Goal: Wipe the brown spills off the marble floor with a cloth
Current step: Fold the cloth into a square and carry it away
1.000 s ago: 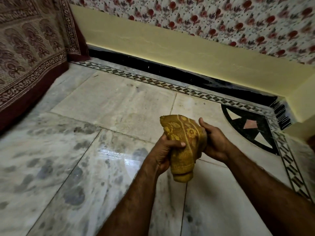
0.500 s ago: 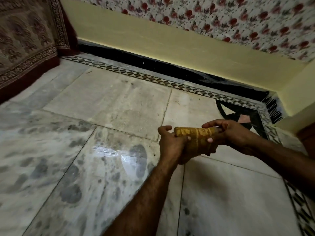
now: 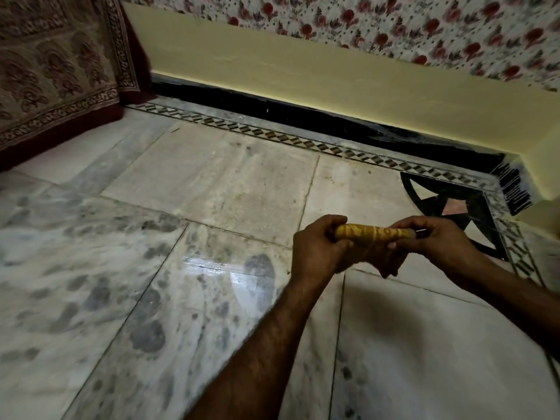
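Observation:
A yellow patterned cloth [image 3: 370, 232] is rolled into a tight horizontal bundle above the marble floor [image 3: 212, 189]. My left hand [image 3: 315, 250] grips its left end. My right hand [image 3: 436, 237] grips its right end, fingers curled over the top. Part of the cloth hangs hidden behind my hands. A wet, shiny patch [image 3: 239, 277] lies on the floor just left of my left hand. I cannot pick out distinct brown spills; faint dark smudges [image 3: 242, 145] mark the pale slab further back.
A maroon printed bedspread [image 3: 60, 71] hangs at the left down to the floor. A yellow wall base with a black skirting [image 3: 303, 113] runs along the back. A black inlaid corner motif [image 3: 454, 204] lies at the right, behind my right hand.
The cloth went from a loose upright bunch to a tight horizontal roll between my hands. My view has shifted slightly, with the hands further right.

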A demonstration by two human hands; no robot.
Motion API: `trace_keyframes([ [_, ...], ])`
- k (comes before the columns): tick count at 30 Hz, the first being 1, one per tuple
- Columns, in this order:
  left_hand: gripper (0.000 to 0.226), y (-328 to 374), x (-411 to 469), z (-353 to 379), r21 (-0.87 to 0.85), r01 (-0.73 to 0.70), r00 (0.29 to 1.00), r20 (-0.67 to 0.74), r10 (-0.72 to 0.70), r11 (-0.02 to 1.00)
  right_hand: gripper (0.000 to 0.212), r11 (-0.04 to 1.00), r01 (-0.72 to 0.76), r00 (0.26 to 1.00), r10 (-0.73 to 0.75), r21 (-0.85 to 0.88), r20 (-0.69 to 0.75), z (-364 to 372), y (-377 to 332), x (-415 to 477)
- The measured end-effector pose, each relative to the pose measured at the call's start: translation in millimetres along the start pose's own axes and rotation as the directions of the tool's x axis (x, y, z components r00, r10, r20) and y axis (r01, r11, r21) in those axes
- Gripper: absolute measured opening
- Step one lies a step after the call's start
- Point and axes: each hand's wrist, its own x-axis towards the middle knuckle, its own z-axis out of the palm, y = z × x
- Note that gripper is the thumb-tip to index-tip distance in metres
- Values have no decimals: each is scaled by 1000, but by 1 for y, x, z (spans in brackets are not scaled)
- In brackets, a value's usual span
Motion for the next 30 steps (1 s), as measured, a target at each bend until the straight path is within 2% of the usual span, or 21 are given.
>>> trace_keyframes([
  [3,24,0,4,1,111,-111,991,-66,119,988,19,1000,24,999,-24,1,-31,-1,-2,7],
  [7,25,4,13,-4,-17,-54,998,-43,54,998,6,988,79,997,-76,136,-26,4,-13,9],
  [10,22,14,19,-7,-175,-14,999,40,22,984,59,956,64,998,-66,287,-1,11,-18,8],
  [11,20,16,22,-8,-189,-2,999,43,10,982,64,944,60,998,-62,323,-4,14,-20,8],
  [14,21,14,33,-8,-131,-26,1000,1,27,991,29,906,72,996,-45,418,-74,25,-30,11],
  [15,21,14,39,-4,-131,-37,999,-9,36,991,25,888,48,997,-12,458,-81,24,-31,12],
  [18,20,6,47,-6,-178,-39,998,-48,31,983,44,783,-127,990,60,609,128,33,-30,10],
  [20,21,-1,57,-4,-213,23,998,-55,-36,977,50,749,-247,961,106,615,257,37,-22,13],
  [23,32,-16,67,-5,-299,243,968,11,-251,923,43,746,-289,953,167,600,251,43,-8,24],
  [25,38,-27,69,-4,-442,470,883,226,-412,764,40,747,-278,961,206,604,187,44,5,37],
  [27,43,-40,70,4,-516,577,816,385,-431,632,37,757,-278,960,246,591,136,45,15,48],
  [28,42,-47,70,11,-528,573,820,383,-426,627,35,764,-281,957,265,580,115,45,20,51],
  [29,38,-52,74,20,-508,544,839,342,-423,668,32,768,-287,954,283,573,99,43,22,54],
  [30,32,-54,76,26,-433,499,866,278,-415,750,30,768,-292,950,302,570,79,43,23,54],
])
